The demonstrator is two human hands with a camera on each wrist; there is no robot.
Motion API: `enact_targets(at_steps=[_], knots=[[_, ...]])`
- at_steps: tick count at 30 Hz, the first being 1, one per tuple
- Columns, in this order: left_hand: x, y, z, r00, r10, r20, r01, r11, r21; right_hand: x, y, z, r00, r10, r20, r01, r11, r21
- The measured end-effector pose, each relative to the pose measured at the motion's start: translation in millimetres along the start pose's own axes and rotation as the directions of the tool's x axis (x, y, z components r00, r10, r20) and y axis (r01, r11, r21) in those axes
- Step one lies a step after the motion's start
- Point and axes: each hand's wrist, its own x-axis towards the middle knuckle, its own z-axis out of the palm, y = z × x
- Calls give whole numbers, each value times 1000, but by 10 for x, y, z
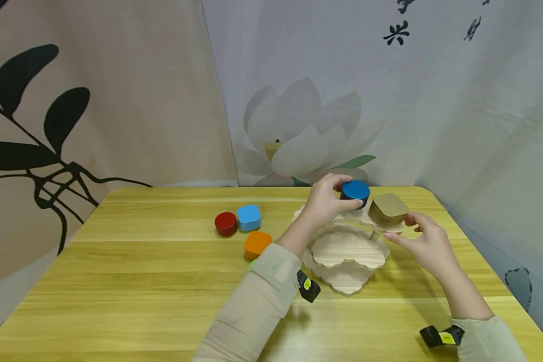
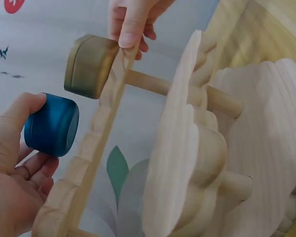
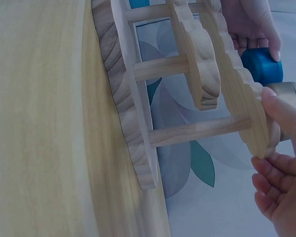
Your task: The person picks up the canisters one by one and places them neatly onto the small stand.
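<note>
A dark blue round tin is pinched between the thumb and fingers of my left hand. The left wrist view shows the tin slightly apart from the top tier of a pale wooden stand with scalloped tiers joined by pegs. On that tier's right end sits a gold tin with rounded corners. My right hand pinches the tier's edge beside the gold tin, thumb on one side and fingers on the other. My left forearm hides part of the stand in the head view.
Left of the stand on the wooden table are a red round tin, a light blue tin and an orange tin. A green thing peeks out by my left sleeve. A printed curtain hangs behind the table.
</note>
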Motion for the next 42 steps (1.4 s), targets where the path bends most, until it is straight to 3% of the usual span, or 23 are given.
enact_targets(at_steps=[14, 23, 37, 42], knots=[[-16, -21, 100, 998, -57, 23, 57, 998, 2, -11, 14, -5, 1000, -3, -9, 3, 1000, 9], [-7, -52, 124, 999, -26, 35, 23, 997, 75, -10, 22, -9, 1000, -10, -18, 10, 1000, 8], [-44, -47, 50, 992, -99, 81, 102, 994, -32, -4, 14, 2, 1000, -18, -8, 18, 1000, 13], [-74, -62, -59, 993, -77, 86, 81, 996, -49, 4, 13, 4, 1000, -16, -2, 16, 1000, 15]])
